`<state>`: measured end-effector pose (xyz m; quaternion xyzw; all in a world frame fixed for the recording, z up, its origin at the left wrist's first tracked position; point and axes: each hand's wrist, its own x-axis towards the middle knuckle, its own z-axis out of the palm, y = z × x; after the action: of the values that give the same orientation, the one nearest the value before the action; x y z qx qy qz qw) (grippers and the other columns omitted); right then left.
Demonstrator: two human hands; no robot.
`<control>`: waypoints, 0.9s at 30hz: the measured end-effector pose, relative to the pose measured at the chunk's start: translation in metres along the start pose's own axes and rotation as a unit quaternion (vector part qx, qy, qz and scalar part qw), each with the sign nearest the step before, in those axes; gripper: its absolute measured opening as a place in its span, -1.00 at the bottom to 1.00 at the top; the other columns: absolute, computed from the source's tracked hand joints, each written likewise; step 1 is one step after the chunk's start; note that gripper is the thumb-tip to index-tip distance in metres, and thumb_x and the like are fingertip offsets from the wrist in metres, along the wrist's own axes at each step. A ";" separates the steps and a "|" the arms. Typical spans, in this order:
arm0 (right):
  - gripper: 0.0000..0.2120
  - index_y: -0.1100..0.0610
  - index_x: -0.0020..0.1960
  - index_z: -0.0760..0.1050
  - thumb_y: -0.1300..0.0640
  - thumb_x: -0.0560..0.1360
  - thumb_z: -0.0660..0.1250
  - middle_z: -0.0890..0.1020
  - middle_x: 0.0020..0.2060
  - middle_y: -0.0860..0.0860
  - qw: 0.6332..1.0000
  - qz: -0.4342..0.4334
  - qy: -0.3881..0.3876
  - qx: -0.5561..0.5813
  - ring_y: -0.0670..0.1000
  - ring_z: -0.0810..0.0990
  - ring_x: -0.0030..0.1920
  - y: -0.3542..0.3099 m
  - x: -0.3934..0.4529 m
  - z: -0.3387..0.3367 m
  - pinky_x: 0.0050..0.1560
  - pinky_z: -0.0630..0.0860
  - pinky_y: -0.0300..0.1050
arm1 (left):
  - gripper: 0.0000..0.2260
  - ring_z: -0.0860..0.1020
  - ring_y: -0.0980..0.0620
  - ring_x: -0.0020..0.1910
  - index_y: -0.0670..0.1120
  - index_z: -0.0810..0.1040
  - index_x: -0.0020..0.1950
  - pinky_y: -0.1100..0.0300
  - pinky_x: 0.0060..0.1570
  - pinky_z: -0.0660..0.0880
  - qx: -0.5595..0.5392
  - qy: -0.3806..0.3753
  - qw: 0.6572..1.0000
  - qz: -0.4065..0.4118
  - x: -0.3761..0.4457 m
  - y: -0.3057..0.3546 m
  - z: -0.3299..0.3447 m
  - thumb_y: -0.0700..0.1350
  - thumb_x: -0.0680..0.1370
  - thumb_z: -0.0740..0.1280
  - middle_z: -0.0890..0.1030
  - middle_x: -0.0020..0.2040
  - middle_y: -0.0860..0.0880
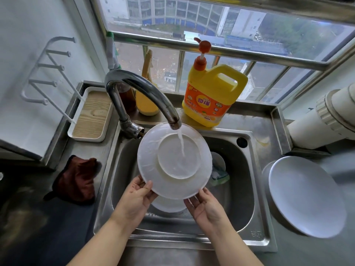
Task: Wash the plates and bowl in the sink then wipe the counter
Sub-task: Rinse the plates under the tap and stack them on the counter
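A white plate (151, 160) is held bottom side up over the steel sink (247, 189), under the running tap (146, 93). Water lands on its foot ring. My left hand (137, 198) grips the plate's near left rim, thumb on top. My right hand (206, 206) supports the near right rim with spread fingers. Below the plate another white dish (167, 205) lies in the basin, mostly hidden. A sponge (220, 176) and a further white dish (219, 161) lie behind at the right. One more white plate (305, 196) rests on the counter at right.
A dark red cloth (76, 179) lies on the counter left of the sink. A yellow detergent jug (211, 93) stands behind the basin. A white tray with a wooden base (92, 116) and rack sits at back left. A white pipe (326, 116) juts in at right.
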<state>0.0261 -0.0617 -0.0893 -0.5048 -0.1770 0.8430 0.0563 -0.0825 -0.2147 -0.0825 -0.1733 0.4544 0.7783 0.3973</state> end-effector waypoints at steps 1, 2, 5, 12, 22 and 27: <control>-0.76 0.20 0.23 0.49 0.20 0.63 0.15 0.68 -0.04 0.17 1.000 -0.004 -0.001 -0.005 0.10 0.69 -0.12 -0.002 0.000 0.000 -0.13 0.66 0.00 | -0.79 0.67 -0.04 -0.05 -0.15 0.50 0.15 0.12 -0.11 0.64 -0.005 -0.001 1.000 0.000 0.001 0.001 -0.002 -0.32 0.59 0.16 0.69 -0.03 -0.12; -0.76 0.18 0.22 0.50 0.17 0.63 0.16 0.69 -0.05 0.15 1.000 -0.011 0.000 -0.010 0.09 0.69 -0.10 -0.005 0.000 -0.001 -0.12 0.64 -0.01 | -0.80 0.68 -0.02 -0.08 -0.15 0.50 0.14 0.14 -0.15 0.64 -0.012 0.000 1.000 -0.002 0.002 0.002 -0.004 -0.32 0.60 0.16 0.70 -0.05 -0.12; -0.71 0.16 0.24 0.50 0.08 0.64 0.13 0.69 -0.05 0.10 0.998 -0.048 0.015 -0.027 0.09 0.63 -0.01 -0.019 -0.001 -0.007 -0.01 0.54 -0.02 | -0.79 0.68 -0.02 -0.12 -0.14 0.52 0.17 0.15 -0.21 0.64 -0.013 -0.003 1.000 -0.009 0.008 0.005 -0.009 -0.29 0.57 0.22 0.69 -0.06 -0.12; -0.67 0.11 0.18 0.55 0.03 0.66 0.06 0.70 -0.09 0.06 0.964 -0.141 0.028 -0.221 0.02 0.65 -0.05 -0.065 -0.003 -0.018 -0.11 0.53 -0.13 | -0.72 0.66 0.01 -0.10 -0.10 0.51 0.29 0.16 -0.18 0.63 0.058 -0.025 0.998 -0.022 0.022 0.011 -0.004 -0.24 0.63 0.15 0.66 0.03 -0.11; -0.70 0.16 0.05 0.55 0.07 0.66 0.07 0.67 -0.11 0.08 0.969 -0.151 0.004 -0.197 0.05 0.62 -0.07 -0.075 -0.008 -0.028 -0.02 0.55 -0.02 | -0.70 0.60 -0.02 0.17 0.03 0.51 0.31 0.04 0.19 0.48 0.191 -0.065 0.978 -0.042 0.032 0.012 0.021 -0.10 0.69 0.06 0.65 0.16 -0.04; -0.75 0.14 0.09 0.51 0.06 0.64 0.09 0.63 -0.08 0.06 0.970 -0.171 0.001 -0.171 0.02 0.59 -0.05 -0.072 -0.010 -0.030 -0.06 0.55 -0.08 | -0.77 0.57 -0.04 0.12 -0.04 0.47 0.28 0.05 0.06 0.51 0.251 0.038 0.964 -0.080 0.036 -0.002 0.013 -0.08 0.67 0.14 0.62 0.12 -0.03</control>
<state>0.0514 0.0096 -0.0681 -0.4701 -0.4021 0.7775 0.1133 -0.1016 -0.1865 -0.0994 -0.1338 0.6343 0.5978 0.4716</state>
